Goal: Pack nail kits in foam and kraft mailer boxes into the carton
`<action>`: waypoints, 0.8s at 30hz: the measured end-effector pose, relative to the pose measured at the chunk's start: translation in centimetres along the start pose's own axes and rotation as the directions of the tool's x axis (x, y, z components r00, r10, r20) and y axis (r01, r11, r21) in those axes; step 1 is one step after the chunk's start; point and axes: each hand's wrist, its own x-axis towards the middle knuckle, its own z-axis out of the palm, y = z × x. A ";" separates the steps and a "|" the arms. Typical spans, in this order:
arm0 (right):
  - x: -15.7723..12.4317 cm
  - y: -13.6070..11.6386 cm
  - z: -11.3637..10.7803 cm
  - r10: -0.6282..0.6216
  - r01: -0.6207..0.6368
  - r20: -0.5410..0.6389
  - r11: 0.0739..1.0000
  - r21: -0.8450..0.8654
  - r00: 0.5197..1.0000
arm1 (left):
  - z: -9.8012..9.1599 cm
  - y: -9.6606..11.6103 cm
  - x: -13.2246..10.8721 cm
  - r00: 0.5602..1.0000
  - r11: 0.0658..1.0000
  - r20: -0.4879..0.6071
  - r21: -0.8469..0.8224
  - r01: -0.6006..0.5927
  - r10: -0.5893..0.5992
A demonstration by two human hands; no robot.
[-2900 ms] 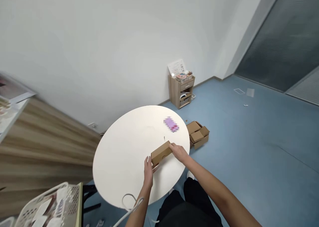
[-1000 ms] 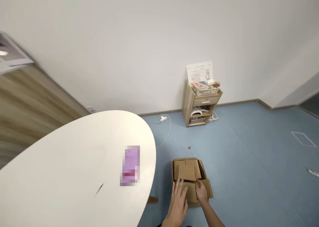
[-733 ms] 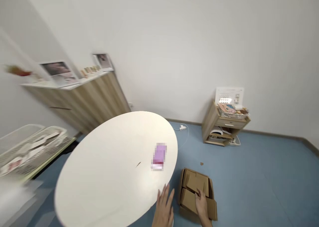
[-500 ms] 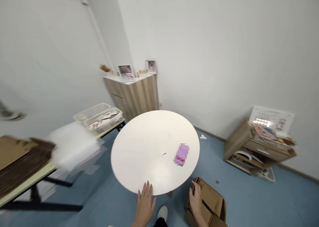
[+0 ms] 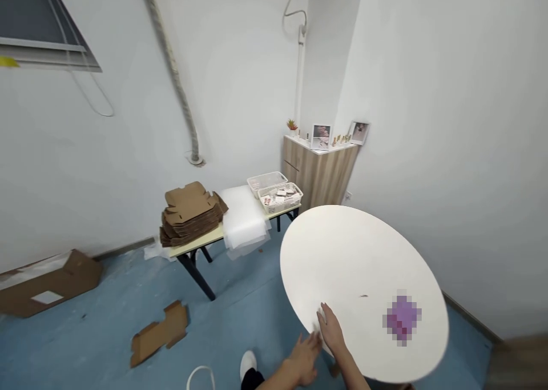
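My right hand (image 5: 331, 330) is over the near left edge of the white round table (image 5: 338, 253), fingers stretched out and nothing visible in them. Just left of it and lower, my left hand (image 5: 305, 358) is spread beside the table edge, slightly blurred, and holds nothing. Whether either hand touches the tabletop I cannot tell. On the table lie a small thin dark piece (image 5: 363, 296) and a blurred-out purple item (image 5: 402, 317).
A side table (image 5: 201, 240) carries flattened cardboard boxes (image 5: 190, 210), white foam sheets (image 5: 244, 216) and white baskets (image 5: 280, 202). A cardboard piece (image 5: 160, 333) and a long carton (image 5: 51, 284) lie on the floor. A wooden cabinet (image 5: 323, 176) stands in the corner.
My view has swung left, so the side table shows fully and the floor box on the right is out of view. My right hand has left that box and come near my left hand.
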 end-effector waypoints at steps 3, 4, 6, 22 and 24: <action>2.8 -3.0 3.0 -0.051 0.052 0.012 0.992 -0.111 0.999 | -2.2 -3.6 -0.9 0.994 0.985 0.001 -0.133 -0.111 0.112; 3.5 -3.7 3.9 -0.068 0.069 0.015 0.986 -0.151 0.998 | -3.4 -5.0 -1.5 0.991 0.976 -0.011 -0.174 -0.131 0.131; 4.7 -4.9 5.5 -0.059 0.051 -0.022 0.966 -0.254 0.998 | -6.7 -8.3 -3.1 0.992 0.963 -0.055 -0.235 -0.128 0.118; 30.2 -25.0 3.3 -0.266 0.168 -0.117 0.835 -0.524 0.957 | -33.7 -32.6 -5.2 0.820 0.913 -0.425 -0.305 0.270 -0.384; 35.1 -27.4 3.1 -0.332 0.216 -0.132 0.820 -0.530 0.934 | -36.5 -34.5 -2.6 0.789 0.913 -0.464 -0.266 0.309 -0.402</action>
